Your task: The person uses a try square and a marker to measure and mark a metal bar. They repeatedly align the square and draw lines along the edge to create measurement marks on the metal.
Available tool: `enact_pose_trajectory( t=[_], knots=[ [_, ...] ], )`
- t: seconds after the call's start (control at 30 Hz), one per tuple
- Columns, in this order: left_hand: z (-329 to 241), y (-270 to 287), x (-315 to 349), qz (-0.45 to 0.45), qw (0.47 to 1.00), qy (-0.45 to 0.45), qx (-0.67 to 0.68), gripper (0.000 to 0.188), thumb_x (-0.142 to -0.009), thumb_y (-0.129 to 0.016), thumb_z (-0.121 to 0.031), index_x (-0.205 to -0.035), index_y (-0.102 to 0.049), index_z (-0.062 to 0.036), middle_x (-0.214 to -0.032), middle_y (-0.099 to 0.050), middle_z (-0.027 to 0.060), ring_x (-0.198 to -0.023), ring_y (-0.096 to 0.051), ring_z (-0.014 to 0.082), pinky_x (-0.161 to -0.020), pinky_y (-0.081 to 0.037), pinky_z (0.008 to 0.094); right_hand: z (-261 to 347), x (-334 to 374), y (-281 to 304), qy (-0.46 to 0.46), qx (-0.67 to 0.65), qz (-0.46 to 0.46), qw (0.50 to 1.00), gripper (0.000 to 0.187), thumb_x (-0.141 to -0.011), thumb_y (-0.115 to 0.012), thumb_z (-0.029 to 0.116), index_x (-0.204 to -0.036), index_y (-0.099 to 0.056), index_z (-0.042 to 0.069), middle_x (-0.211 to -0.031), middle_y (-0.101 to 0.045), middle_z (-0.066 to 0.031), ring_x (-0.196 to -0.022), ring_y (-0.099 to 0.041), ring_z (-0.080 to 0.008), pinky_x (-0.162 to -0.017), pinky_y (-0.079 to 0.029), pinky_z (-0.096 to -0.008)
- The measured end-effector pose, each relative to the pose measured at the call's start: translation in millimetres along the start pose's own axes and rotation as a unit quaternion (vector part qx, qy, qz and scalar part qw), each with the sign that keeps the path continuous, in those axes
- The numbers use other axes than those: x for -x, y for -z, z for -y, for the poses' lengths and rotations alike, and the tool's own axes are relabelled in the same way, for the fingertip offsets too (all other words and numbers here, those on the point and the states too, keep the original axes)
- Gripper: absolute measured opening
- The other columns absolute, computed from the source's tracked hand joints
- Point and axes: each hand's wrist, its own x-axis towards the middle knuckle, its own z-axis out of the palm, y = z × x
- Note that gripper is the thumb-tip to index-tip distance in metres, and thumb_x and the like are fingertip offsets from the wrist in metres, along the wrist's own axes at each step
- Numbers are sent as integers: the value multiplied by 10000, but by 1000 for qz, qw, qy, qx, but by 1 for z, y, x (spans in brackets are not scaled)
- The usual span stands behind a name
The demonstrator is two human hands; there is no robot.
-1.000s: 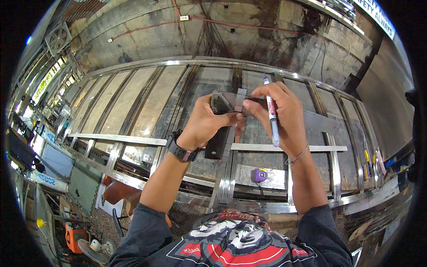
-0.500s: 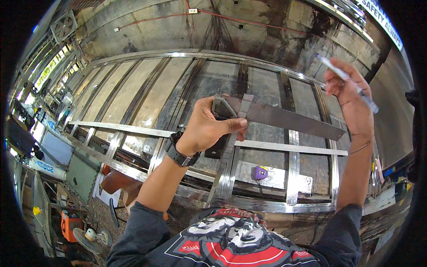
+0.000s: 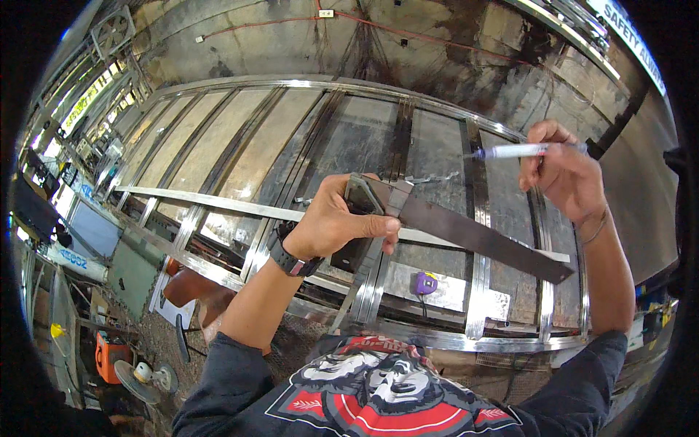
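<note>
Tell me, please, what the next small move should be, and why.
I would probably bring the pen in the right hand toward the dark flat metal bar, since the left hand holds the metal at the bar's left end, while the pen is held apart from it.

The metal frame (image 3: 479, 288) lies before the person, and the wall (image 3: 262, 54) stands behind it. Across the frame, from left to right, goes a long bar (image 3: 211, 203). Of the two hands, the left hand (image 3: 338, 226) is above the middle of the frame; from it a flat metal blade (image 3: 488, 237) extends to the right, over the bar. The right hand (image 3: 568, 175) is above the right part, farther from the person than the blade, with a marker (image 3: 513, 151) in it. The tape measure (image 3: 426, 283) lies nearer to the person than the blade.
</note>
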Motion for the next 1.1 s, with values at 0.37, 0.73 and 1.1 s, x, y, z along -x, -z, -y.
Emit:
enact_pose_trajectory(
  t=[0.37, 0.73, 1.1],
  knots=[
    [7, 1, 8, 49, 997, 14, 52, 180, -872, -840, 19, -971, -694, 57, -872, -743, 137, -755, -745, 240, -675, -617, 376, -129, 33, 59, 76, -273, -114, 952, 205, -1021, -710, 235, -1148, -667, 81, -837, -558, -24, -792, -541, -137, -759, -483, -319],
    [22, 8, -9, 21, 999, 20, 44, 188, -875, -841, -9, -996, -709, 48, -823, -754, 140, -685, -732, 227, -622, -611, 372, -184, -45, -86, 94, -457, -47, 883, 264, -1082, -649, 320, -1225, -688, 101, -1017, -637, -77, -943, -625, -191, -868, -570, -382],
    [23, 11, -11, 26, 999, 11, 35, 142, -878, -822, -9, -964, -728, 55, -803, -753, 152, -658, -737, 247, -614, -600, 365, -161, -39, -83, 99, -191, -140, 966, 330, -1100, -606, 366, -1217, -645, 61, -1033, -733, -107, -902, -731, -167, -809, -617, -283]
  ],
)
